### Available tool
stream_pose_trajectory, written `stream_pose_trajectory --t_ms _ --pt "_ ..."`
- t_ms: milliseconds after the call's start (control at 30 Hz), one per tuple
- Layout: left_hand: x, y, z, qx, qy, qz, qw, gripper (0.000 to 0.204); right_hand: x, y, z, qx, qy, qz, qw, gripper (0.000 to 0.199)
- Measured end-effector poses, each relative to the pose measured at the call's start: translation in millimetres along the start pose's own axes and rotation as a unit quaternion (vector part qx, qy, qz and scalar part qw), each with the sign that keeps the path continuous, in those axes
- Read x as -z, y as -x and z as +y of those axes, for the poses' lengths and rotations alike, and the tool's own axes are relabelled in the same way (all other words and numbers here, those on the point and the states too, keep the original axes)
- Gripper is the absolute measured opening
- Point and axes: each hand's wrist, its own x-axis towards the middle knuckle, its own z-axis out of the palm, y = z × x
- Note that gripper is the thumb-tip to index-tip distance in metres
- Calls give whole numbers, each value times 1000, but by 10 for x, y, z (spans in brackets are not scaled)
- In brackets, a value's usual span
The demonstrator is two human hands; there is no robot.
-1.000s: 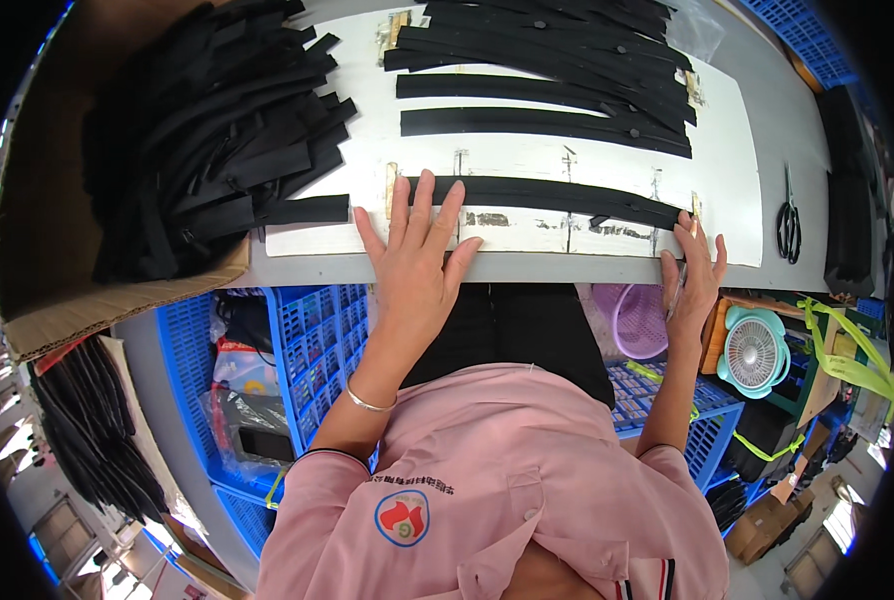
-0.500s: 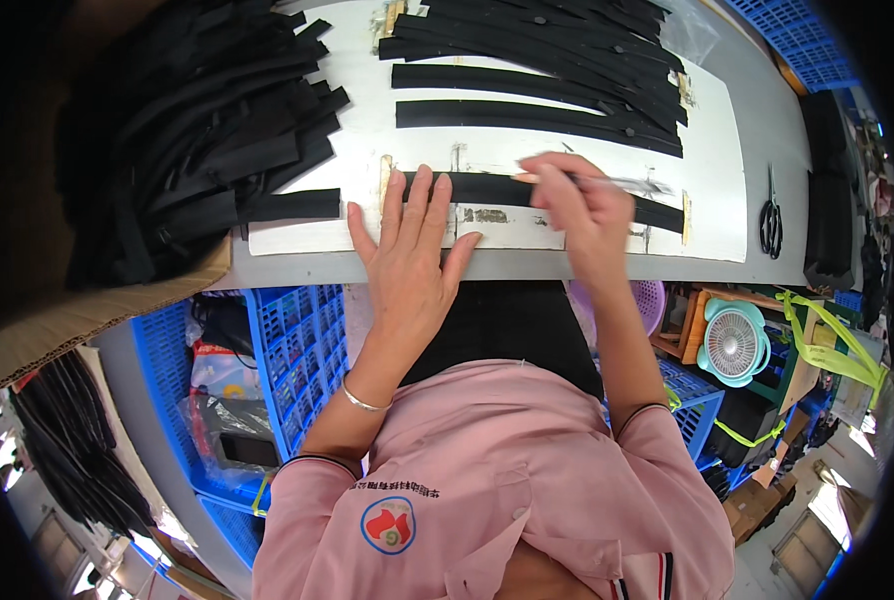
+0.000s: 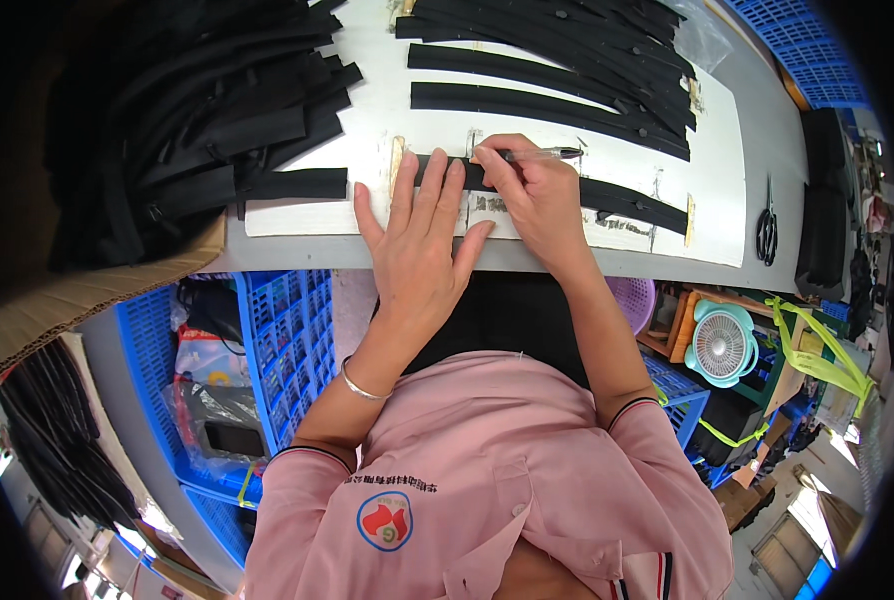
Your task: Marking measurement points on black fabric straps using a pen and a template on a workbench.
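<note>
A black fabric strip (image 3: 632, 204) lies across the near part of a white board (image 3: 719, 150), between two tan marker pieces. My left hand (image 3: 417, 240) rests flat near the strip's left end, fingers spread and fingertips on the fabric. In my right hand (image 3: 539, 205) is a pen (image 3: 549, 154) with a clear barrel and dark cap end, pinched between thumb and fingers. Its tip is at the strip just right of my left fingers; the exact contact is hidden by my fingertips. Dark marks show on the board below the strip.
A heap of black strips (image 3: 197, 120) fills the left side, beside a cardboard flap (image 3: 107, 285). More strips (image 3: 557, 45) lie at the board's back. Black-handled scissors (image 3: 767, 236) rest right of the board. Below the table edge are a blue crate (image 3: 287, 360) and a turquoise fan (image 3: 724, 344).
My right hand with the pen has moved left along the strip, close to my left hand. The left hand stays pressed on the strip. The whole view has shifted slightly.
</note>
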Motion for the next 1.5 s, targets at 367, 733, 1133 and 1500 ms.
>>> stream_pose_trajectory --t_ms 367,733,1133,1500 --pt "-36 19 -21 -3 -5 5 1000 61 85 56 -34 -25 -10 -56 998 20" --pt "-24 7 -9 -3 -14 -15 1000 62 148 59 -2 19 -4 -65 998 21" --pt "12 1 -9 -16 -16 -26 999 63 853 243 255 -72 23 121 990 19" --pt "-333 -342 520 -85 172 17 981 35 829 237 370 -43 60 110 991 19"
